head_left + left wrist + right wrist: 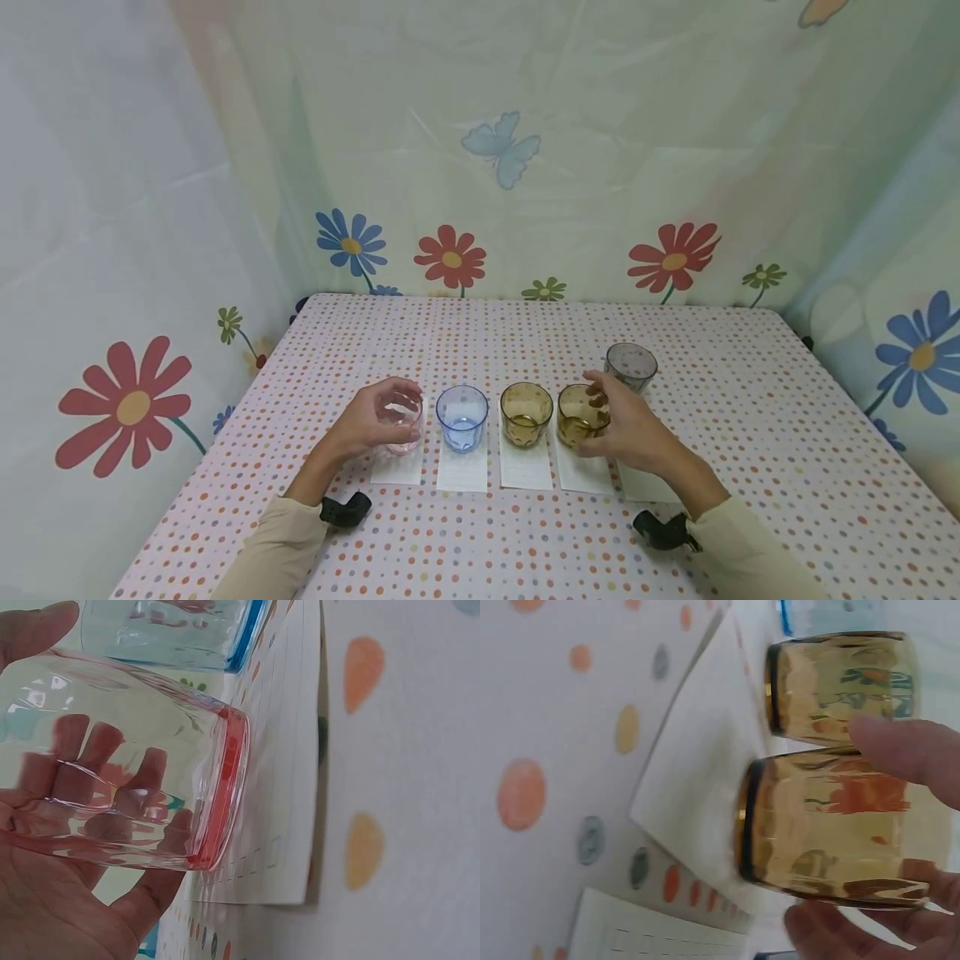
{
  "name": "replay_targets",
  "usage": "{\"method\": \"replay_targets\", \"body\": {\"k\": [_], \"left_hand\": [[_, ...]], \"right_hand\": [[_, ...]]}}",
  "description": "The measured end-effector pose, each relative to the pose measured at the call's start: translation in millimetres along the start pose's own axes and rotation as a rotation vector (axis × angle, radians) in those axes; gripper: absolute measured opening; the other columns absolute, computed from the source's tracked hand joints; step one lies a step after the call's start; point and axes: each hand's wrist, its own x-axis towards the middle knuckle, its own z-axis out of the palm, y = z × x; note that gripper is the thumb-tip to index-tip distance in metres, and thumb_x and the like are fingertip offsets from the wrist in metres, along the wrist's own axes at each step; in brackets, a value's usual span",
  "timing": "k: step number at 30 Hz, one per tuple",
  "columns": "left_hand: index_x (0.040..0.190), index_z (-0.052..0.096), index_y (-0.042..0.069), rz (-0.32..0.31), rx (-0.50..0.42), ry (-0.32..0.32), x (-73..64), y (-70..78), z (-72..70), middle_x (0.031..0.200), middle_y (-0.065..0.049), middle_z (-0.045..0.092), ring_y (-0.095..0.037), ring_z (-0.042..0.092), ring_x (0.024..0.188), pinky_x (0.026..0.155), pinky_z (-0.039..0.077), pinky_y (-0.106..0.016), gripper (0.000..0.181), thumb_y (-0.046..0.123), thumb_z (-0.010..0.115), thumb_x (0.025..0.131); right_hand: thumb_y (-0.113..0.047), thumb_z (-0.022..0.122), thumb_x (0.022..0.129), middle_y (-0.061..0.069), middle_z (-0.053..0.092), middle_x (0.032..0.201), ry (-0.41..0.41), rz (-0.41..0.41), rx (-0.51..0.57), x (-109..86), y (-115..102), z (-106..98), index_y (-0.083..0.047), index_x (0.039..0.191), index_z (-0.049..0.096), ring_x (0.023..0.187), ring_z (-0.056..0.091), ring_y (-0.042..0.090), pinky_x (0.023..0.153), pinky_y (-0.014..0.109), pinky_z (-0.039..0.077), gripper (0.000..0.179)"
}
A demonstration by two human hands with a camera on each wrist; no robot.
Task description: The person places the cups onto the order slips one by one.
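Note:
My left hand (pixel 371 421) curls round a clear pink glass (pixel 229 787), thumb on one side and fingers on the other. This glass stands on a white paper card (pixel 396 472). At the right, my right hand (pixel 626 425) holds an amber glass (pixel 832 832) between thumb and fingers, over another card (pixel 585 477). Between the hands stand a blue glass (pixel 462 418) and a second amber glass (pixel 527 417), each on its own card. A grey glass (pixel 632 367) is behind my right hand, which partly hides it.
A card (pixel 648 487) lies partly under my right wrist. The table has a dotted cloth (pixel 480 550). Behind it hangs a flowered curtain (pixel 570 208), with more curtain at both sides. A black wrist device (pixel 347 510) sits by each cuff.

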Motion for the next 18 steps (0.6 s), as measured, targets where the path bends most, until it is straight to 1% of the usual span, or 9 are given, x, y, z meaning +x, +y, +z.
{"method": "replay_targets", "body": {"k": [3, 5, 6, 8, 10, 12, 13, 15, 18], "left_hand": [[0.13, 0.058, -0.005, 0.0, 0.005, -0.001, 0.2, 0.3, -1.0, 0.12, -0.018, 0.064, -0.037, 0.063, 0.109, 0.094, 0.053, -0.057, 0.059, 0.009, 0.084, 0.079], [0.129, 0.058, -0.005, 0.0, 0.011, 0.002, -0.5, -0.5, -0.2, 0.12, -0.018, 0.064, -0.036, 0.063, 0.109, 0.094, 0.053, -0.056, 0.059, 0.009, 0.084, 0.079], [0.129, 0.058, -0.005, 0.0, 0.014, 0.004, -0.7, -0.9, 0.2, 0.12, -0.018, 0.064, -0.035, 0.063, 0.109, 0.094, 0.053, -0.055, 0.059, 0.009, 0.084, 0.079], [0.129, 0.058, -0.005, 0.0, 0.017, 0.01, -0.6, -1.4, 0.8, 0.12, -0.017, 0.064, -0.035, 0.063, 0.109, 0.094, 0.054, -0.054, 0.058, 0.008, 0.084, 0.078], [0.128, 0.059, -0.004, -0.004, 0.021, 0.015, -0.4, -0.4, 1.3, 0.12, -0.017, 0.064, -0.036, 0.063, 0.109, 0.094, 0.054, -0.054, 0.057, 0.008, 0.084, 0.078], [0.128, 0.059, -0.003, -0.012, 0.023, 0.018, 0.3, 0.5, 1.5, 0.12, -0.016, 0.064, -0.036, 0.063, 0.11, 0.094, 0.054, -0.053, 0.057, 0.007, 0.084, 0.078], [0.128, 0.059, -0.003, -0.014, 0.024, 0.018, 0.6, 0.3, 1.3, 0.12, -0.016, 0.064, -0.036, 0.063, 0.11, 0.095, 0.054, -0.052, 0.056, 0.007, 0.083, 0.078], [0.128, 0.06, -0.002, -0.02, 0.019, 0.018, 0.8, 0.2, 1.3, 0.12, -0.016, 0.064, -0.037, 0.063, 0.111, 0.095, 0.054, -0.053, 0.055, 0.007, 0.083, 0.079], [0.128, 0.059, -0.003, -0.02, 0.012, 0.017, 0.4, -0.7, 1.0, 0.12, -0.017, 0.064, -0.038, 0.062, 0.111, 0.095, 0.053, -0.054, 0.056, 0.008, 0.083, 0.079]], "right_hand": [[-0.03, 0.096, 0.068, 0.026, 0.044, 0.148, 0.007, -0.006, 0.019, -4.4, -7, -6, -0.005, 0.158, 0.025, 0.13, 0.047, 0.047, 0.097, 0.065, 0.046, 0.118], [-0.032, 0.095, 0.07, 0.027, 0.041, 0.15, 0.05, -0.036, 0.008, -8.5, -10, -11, -0.006, 0.159, 0.024, 0.13, 0.047, 0.05, 0.097, 0.067, 0.045, 0.117], [-0.032, 0.094, 0.072, 0.028, 0.042, 0.149, 0.089, -0.059, -0.001, -10.1, -11, -14, -0.006, 0.159, 0.025, 0.127, 0.049, 0.05, 0.096, 0.067, 0.046, 0.114], [-0.026, 0.091, 0.077, 0.028, 0.045, 0.146, 0.195, -0.119, -0.018, -11.7, -11, -19, -0.004, 0.158, 0.028, 0.122, 0.053, 0.049, 0.091, 0.063, 0.05, 0.105], [-0.018, 0.086, 0.081, 0.026, 0.047, 0.143, 0.327, -0.174, -0.031, -10.7, -8, -22, -0.002, 0.155, 0.032, 0.118, 0.055, 0.045, 0.085, 0.052, 0.052, 0.093], [-0.011, 0.083, 0.084, 0.026, 0.049, 0.141, 0.451, -0.201, -0.027, -6.6, -1, -25, 0.0, 0.153, 0.035, 0.118, 0.053, 0.041, 0.083, 0.046, 0.048, 0.085], [-0.009, 0.081, 0.084, 0.026, 0.048, 0.143, 0.498, -0.201, -0.019, -3.5, 4, -26, 0.001, 0.153, 0.035, 0.122, 0.049, 0.042, 0.084, 0.046, 0.046, 0.083], [-0.01, 0.079, 0.086, 0.027, 0.045, 0.146, 0.551, -0.171, 0.001, 3.5, 17, -27, 0.001, 0.154, 0.033, 0.127, 0.044, 0.043, 0.089, 0.048, 0.042, 0.083], [-0.017, 0.078, 0.089, 0.03, 0.038, 0.151, 0.554, -0.08, 0.046, 11.3, 32, -27, 0.002, 0.156, 0.029, 0.135, 0.036, 0.049, 0.097, 0.061, 0.039, 0.085]]}}
